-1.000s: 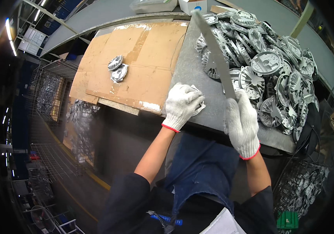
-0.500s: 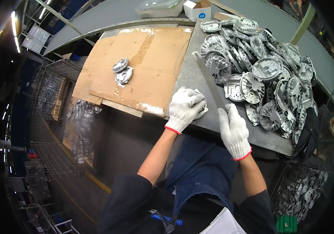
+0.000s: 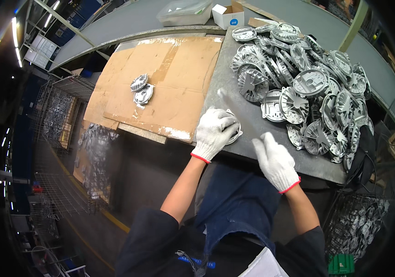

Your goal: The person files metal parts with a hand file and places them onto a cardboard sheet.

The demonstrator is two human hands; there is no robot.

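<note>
My left hand, in a white knitted glove with a red cuff, is closed over a round silver metal casting and holds it on the grey tabletop near the front edge. Most of that casting is hidden under the glove. My right hand, gloved the same way, grips one end of a long flat metal file. Motion blurs the file, which slants up and left past the casting; whether they touch I cannot tell. Two finished-looking round castings lie on the cardboard to the left.
A big heap of castings covers the right of the grey table. Flat cardboard lies on the left. Behind stand a small white box and a clear plastic tub. Wire cages with metal parts stand at left.
The file's far end has come down and nearer, and my right hand has shifted slightly left. My left hand stays on the casting. The whole view has shifted a little.
</note>
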